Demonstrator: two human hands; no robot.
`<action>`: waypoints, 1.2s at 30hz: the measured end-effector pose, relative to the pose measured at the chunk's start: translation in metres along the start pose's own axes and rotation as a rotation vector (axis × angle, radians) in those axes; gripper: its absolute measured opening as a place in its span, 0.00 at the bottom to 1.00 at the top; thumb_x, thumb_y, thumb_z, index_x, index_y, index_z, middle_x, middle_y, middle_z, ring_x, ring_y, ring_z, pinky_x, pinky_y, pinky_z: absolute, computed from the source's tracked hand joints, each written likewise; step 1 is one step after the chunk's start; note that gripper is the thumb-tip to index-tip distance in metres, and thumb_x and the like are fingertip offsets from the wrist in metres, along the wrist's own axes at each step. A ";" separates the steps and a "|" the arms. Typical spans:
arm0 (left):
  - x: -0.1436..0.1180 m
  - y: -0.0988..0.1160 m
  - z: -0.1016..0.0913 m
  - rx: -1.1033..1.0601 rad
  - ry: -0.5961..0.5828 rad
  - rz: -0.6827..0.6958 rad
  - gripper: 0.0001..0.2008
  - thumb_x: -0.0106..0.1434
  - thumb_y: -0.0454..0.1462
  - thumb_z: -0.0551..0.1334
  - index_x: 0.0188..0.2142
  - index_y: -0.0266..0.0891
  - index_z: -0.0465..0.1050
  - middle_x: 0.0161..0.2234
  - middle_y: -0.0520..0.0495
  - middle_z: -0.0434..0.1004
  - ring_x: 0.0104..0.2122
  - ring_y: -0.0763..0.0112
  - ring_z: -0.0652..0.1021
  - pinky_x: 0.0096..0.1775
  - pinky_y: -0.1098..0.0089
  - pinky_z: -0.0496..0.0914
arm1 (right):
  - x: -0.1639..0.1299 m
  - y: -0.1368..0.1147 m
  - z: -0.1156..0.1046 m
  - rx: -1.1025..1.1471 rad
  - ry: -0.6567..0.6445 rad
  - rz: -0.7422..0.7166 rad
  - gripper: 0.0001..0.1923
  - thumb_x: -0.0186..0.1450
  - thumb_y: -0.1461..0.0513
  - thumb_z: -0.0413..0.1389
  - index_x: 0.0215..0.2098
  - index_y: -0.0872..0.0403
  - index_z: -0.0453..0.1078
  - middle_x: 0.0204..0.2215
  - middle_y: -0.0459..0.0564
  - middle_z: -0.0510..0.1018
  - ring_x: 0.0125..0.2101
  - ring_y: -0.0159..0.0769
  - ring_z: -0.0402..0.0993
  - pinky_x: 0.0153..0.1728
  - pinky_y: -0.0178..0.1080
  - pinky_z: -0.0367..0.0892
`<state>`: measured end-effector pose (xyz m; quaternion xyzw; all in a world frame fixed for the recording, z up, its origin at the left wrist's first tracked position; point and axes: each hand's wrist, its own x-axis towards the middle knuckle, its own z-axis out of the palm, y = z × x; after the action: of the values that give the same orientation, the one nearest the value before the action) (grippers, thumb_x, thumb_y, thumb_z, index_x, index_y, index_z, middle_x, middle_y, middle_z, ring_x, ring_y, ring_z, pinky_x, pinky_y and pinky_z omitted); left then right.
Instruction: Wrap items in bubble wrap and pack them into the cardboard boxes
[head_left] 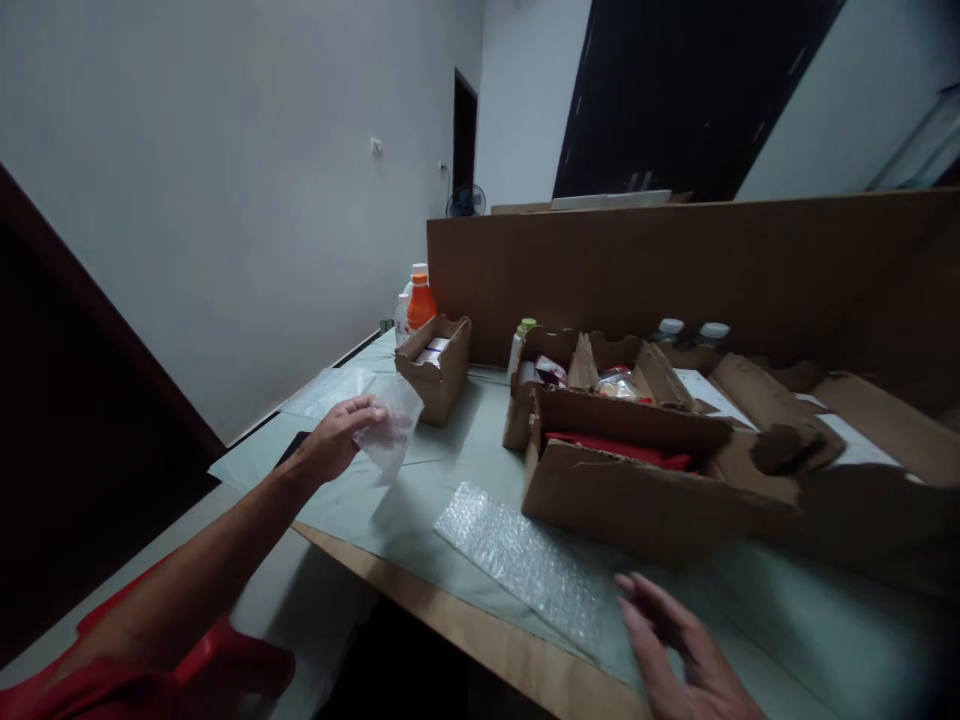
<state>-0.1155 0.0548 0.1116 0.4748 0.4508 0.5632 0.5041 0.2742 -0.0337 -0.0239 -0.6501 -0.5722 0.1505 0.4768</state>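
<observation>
My left hand (pixel 339 437) is closed on a translucent plastic bag (pixel 390 430), held up above the left part of the table. The bag hangs limp, and I cannot make out anything inside it. A strip of bubble wrap (pixel 525 560) lies flat near the table's front edge. Just right of that strip is my right hand (pixel 675 650), empty, with thumb and fingers apart. More clear plastic sheeting (pixel 326 390) lies beyond my left hand, and a dark flat object (pixel 292 447) is partly hidden behind the wrist.
A small cardboard box (pixel 442 385) holds white packets. Joined cardboard bins (pixel 622 490) fill the right side, one with red material (pixel 622 450). An orange bottle (pixel 421 300) and white bottles stand at the back before a cardboard panel (pixel 675 270). A red stool (pixel 240 655) is below left.
</observation>
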 end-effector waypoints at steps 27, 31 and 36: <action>-0.069 -0.025 0.057 -0.209 -0.433 -0.295 0.14 0.50 0.42 0.72 0.34 0.36 0.78 0.29 0.46 0.79 0.28 0.67 0.77 0.33 0.71 0.68 | -0.006 -0.083 0.085 0.854 -0.665 -0.079 0.51 0.51 0.45 0.70 0.68 0.40 0.55 0.69 0.53 0.58 0.68 0.48 0.52 0.64 0.50 0.51; -0.081 -0.023 0.062 -0.284 -0.535 -0.362 0.15 0.48 0.42 0.74 0.31 0.35 0.77 0.25 0.49 0.76 0.21 0.75 0.72 0.25 0.74 0.63 | -0.007 -0.093 0.081 0.867 -0.885 0.001 0.40 0.48 0.49 0.74 0.56 0.48 0.71 0.51 0.50 0.77 0.51 0.44 0.71 0.53 0.43 0.64; -0.089 -0.018 0.042 -0.310 -0.485 -0.264 0.15 0.52 0.43 0.72 0.34 0.34 0.77 0.31 0.44 0.81 0.29 0.66 0.79 0.34 0.70 0.70 | -0.046 -0.074 0.077 0.845 -1.037 0.171 0.22 0.51 0.49 0.71 0.33 0.56 0.78 0.27 0.45 0.76 0.28 0.32 0.68 0.32 0.35 0.64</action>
<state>-0.0681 -0.0313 0.0929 0.4501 0.2840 0.4251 0.7321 0.1588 -0.0485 -0.0202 -0.2943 -0.5654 0.6913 0.3402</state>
